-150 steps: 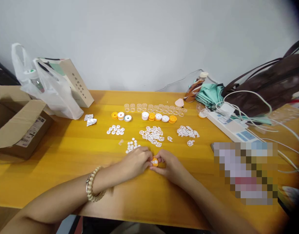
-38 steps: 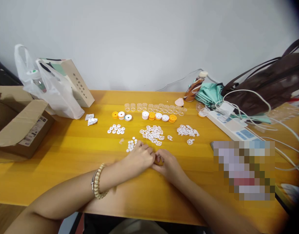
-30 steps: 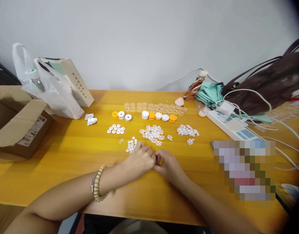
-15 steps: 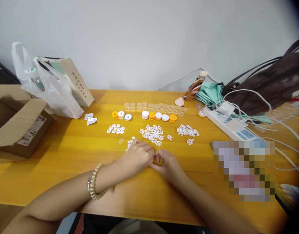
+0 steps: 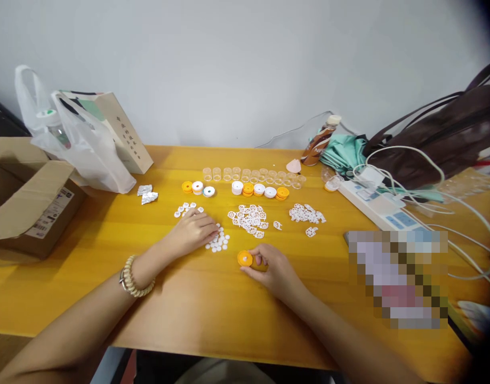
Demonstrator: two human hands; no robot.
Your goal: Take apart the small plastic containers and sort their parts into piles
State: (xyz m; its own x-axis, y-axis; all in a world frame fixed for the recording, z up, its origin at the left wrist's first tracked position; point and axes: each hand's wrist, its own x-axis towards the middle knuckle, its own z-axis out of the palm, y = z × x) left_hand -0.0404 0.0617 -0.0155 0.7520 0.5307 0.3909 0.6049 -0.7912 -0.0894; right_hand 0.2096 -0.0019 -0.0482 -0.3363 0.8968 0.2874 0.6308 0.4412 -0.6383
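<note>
My right hand (image 5: 274,269) is closed on an orange round spool-like disc (image 5: 245,258), pinching its right edge just above the table. A small whitish piece sits in the disc's centre. My left hand (image 5: 193,233) reaches over the table to the left, fingers stretched out and their tips beside a group of small white discs (image 5: 216,246). Its palm side and fingertips are partly hidden. Behind it lies a second group of white round pieces (image 5: 184,208), partly covered by the hand. Past my hands lie a pile of white openwork pieces (image 5: 250,217) and a smaller pile (image 5: 306,213).
Orange and white spool-like discs (image 5: 248,189) and clear cups (image 5: 246,175) stand in rows at the back. Foil scraps (image 5: 149,198), a cardboard box (image 5: 32,213) and a plastic bag (image 5: 93,160) are left. A power strip (image 5: 384,210), cables and a bottle (image 5: 320,141) are right.
My left hand has come away from the right hand and moved left to the small white discs. The orange disc, mostly covered before, now shows in my right hand, which has hardly moved.
</note>
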